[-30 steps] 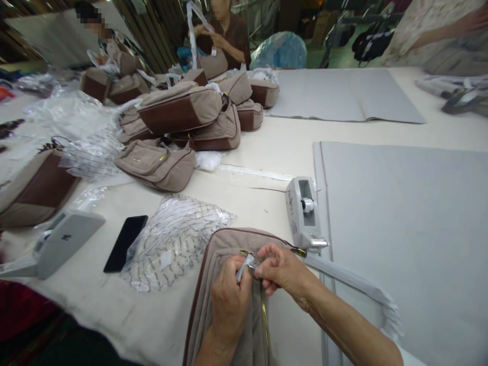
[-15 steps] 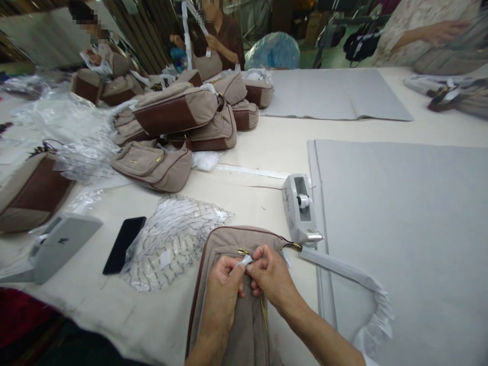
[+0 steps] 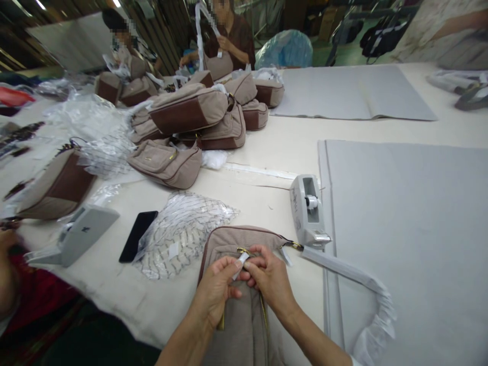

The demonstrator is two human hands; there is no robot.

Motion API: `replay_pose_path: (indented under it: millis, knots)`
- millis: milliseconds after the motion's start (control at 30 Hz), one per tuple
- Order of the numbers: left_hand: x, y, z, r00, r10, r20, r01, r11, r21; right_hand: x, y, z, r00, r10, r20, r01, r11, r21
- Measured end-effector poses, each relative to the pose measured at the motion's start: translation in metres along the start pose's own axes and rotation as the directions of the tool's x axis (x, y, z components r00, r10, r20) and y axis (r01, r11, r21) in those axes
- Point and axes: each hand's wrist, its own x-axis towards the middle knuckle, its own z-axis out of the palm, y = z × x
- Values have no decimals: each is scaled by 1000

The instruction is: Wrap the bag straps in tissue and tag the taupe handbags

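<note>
A taupe ribbed bag [image 3: 238, 325] with dark red piping and gold zippers lies at the table's near edge. Over its top pocket, my left hand [image 3: 217, 287] pinches a small white strip [image 3: 241, 264] between thumb and fingers. Close beside it, my right hand [image 3: 269, 274] has its fingertips closed at the strip's other side, by the gold zipper end [image 3: 243, 250]. Whatever lies between the right fingertips is partly hidden. From the bag's right corner a strap wrapped in white [image 3: 351, 269] curves away.
A grey tape dispenser [image 3: 308, 213] stands just beyond the bag, another dispenser [image 3: 86, 234] at left. A black phone [image 3: 138, 236] lies beside crumpled printed plastic [image 3: 186, 229]. Several bags [image 3: 190, 112] are piled farther back. Grey sheets [image 3: 412, 229] cover the right. Other people work around the table.
My view has turned a little left, bringing another person's arm in at the left edge. My left hand has shifted slightly left and turned, showing more of the white strip.
</note>
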Motion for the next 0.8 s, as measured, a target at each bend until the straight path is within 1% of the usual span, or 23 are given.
replay_pose_path:
  millis: [100,167,233,300,367,433,500,533,567,600,633,667,700,733,800]
  knots:
    - [5,3,-2,999,-43,10,43,998,-41,3,1,-5,990,-124,65,132,981,-144]
    - [7,6,-3,997,-69,25,71,996,-50,6,1,-6,981,-168,100,186,957,-223]
    - [7,7,-4,996,-78,37,80,995,-53,8,1,-6,983,-158,98,177,955,-237]
    - [8,8,-5,996,-76,42,79,995,-65,9,0,-3,991,-99,90,114,977,-180]
    - [8,9,-7,995,-78,58,83,993,-84,6,-1,-1,992,-18,122,32,993,-117]
    - [9,10,-8,993,-90,79,97,990,-100,1,-1,-3,989,28,144,-13,995,-103]
    - [9,11,-8,991,-106,78,115,987,-114,-5,0,-8,995,3,104,12,989,-144]
    - [9,11,-8,991,-115,68,123,985,-122,-6,2,-11,996,-46,71,59,980,-190]
    - [10,11,-8,991,-123,58,130,983,-130,-7,3,-15,991,-126,42,133,957,-258]
    - [10,12,-8,990,-128,50,134,981,-137,-6,5,-18,971,-235,32,232,910,-343]
    - [10,12,-7,990,-132,47,138,981,-140,-4,6,-21,933,-357,51,343,834,-432]
    - [10,12,-7,990,-135,46,140,980,-140,0,8,-23,875,-475,97,453,730,-512]
    - [10,11,-7,990,-134,45,139,981,-136,4,9,-24,804,-572,161,549,609,-573]
    - [9,11,-7,990,-131,47,137,982,-129,9,10,-25,733,-639,232,621,490,-611]
    - [9,10,-6,993,-108,54,113,988,-101,19,10,-24,611,-704,362,713,292,-637]
